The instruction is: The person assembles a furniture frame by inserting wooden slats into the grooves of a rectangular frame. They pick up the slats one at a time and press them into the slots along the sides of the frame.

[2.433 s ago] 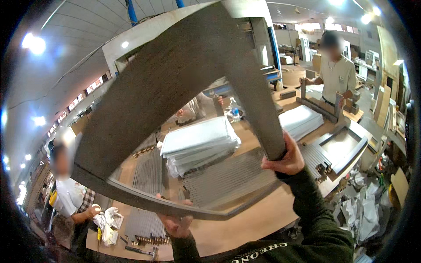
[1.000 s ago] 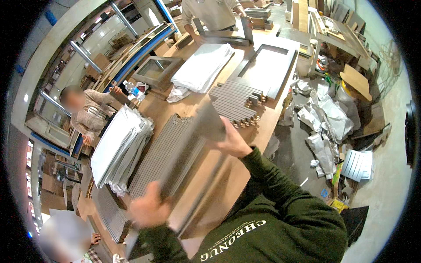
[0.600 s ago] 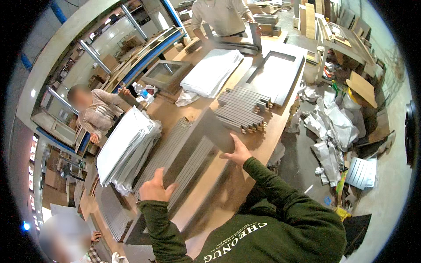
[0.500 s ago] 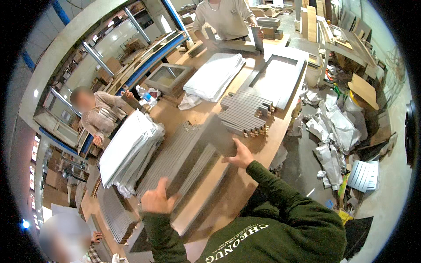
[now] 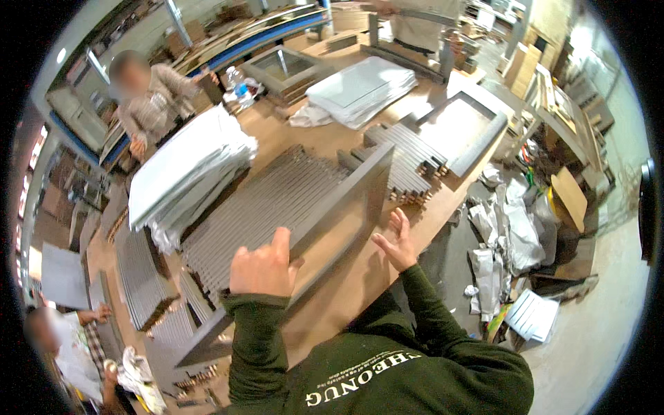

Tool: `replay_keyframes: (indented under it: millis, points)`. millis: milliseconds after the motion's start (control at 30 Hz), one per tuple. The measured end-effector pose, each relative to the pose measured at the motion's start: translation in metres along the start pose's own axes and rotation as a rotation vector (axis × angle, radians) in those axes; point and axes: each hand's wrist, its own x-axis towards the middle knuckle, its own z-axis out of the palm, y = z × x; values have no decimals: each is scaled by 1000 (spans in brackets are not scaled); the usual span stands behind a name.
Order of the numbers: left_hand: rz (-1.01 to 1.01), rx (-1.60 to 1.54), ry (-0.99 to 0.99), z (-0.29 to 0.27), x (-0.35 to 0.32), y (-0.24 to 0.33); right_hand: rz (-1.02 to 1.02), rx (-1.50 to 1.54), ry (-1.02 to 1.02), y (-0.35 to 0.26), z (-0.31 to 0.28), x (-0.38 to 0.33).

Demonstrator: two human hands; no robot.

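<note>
A long grey rectangular frame stands tilted on edge in front of me, its far end corner raised above the table. My left hand is closed on its long upper bar, with the index finger pointing up. Off the frame's right end, my right hand is open and empty, fingers spread. Behind the frame lie many grey strips side by side. A second bundle of grey strips is beyond the frame's raised corner.
White wrapped sheets are piled at left and farther back. Another grey frame lies at the table's right. Co-workers stand at left, lower left and the far end. Crumpled white wrapping covers the floor at right.
My right hand has let go of the frame's end and opened. The frame's blurred end has come to show as a raised corner. My view has shifted too.
</note>
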Motion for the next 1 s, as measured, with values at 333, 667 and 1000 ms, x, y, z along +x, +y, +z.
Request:
replay_keyframes:
  millis: [333, 667, 1000]
  points:
    - [-209, -302, -154, -2, -103, -89, 349, 565, -754, -49, -5, -57]
    - [92, -218, 32, 30, -204, -15, 590, 996, -690, -124, -3, -126]
    - [179, -584, -236, 9, -202, -36, 691, 863, -533, -149, -24, -155]
